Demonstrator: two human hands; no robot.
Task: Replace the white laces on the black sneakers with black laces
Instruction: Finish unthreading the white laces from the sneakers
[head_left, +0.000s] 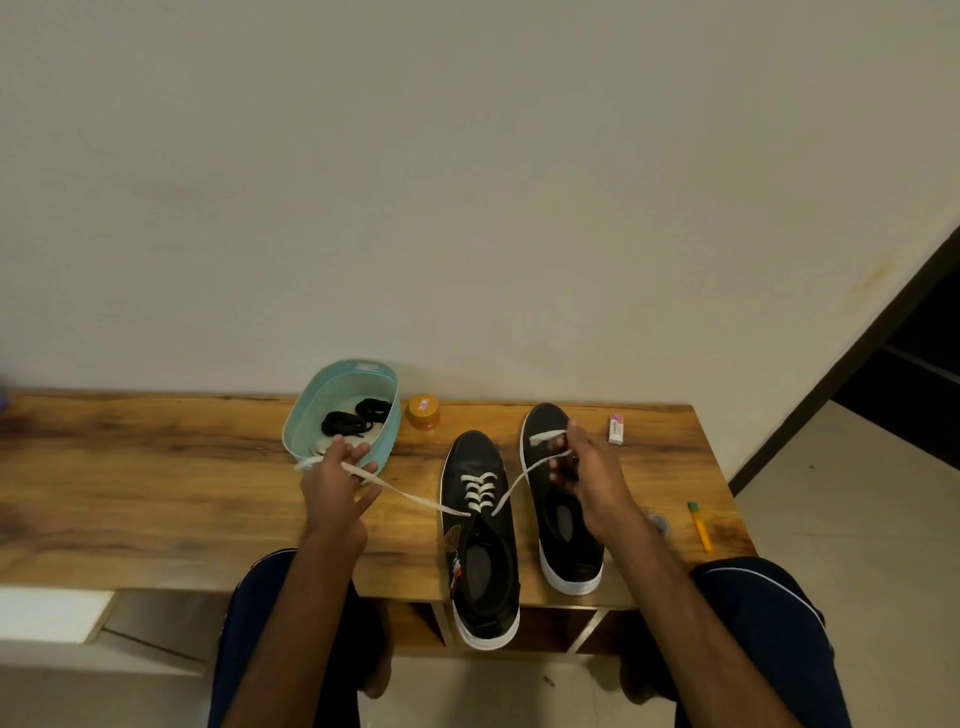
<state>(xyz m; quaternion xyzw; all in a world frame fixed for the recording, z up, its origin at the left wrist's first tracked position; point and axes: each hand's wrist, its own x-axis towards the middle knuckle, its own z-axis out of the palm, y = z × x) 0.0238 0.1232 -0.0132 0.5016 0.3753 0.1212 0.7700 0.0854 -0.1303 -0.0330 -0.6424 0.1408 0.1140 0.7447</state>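
Two black sneakers with white soles stand on a wooden table (156, 499). The left sneaker (480, 551) has a white lace (478, 491) threaded through its front eyelets, and both loose ends are pulled outward. My left hand (335, 493) holds the left end, stretched toward the teal basket (387, 431). My right hand (589, 473) grips the right end above the right sneaker (550, 525), which shows no lace. Two coiled black laces (356, 415) lie inside the basket.
An orange-lidded jar (423, 412) stands right of the basket. A small eraser box (616, 428) lies at the back right, and an orange pen (700, 526) near the right edge. My knees sit under the front edge. The wall rises behind.
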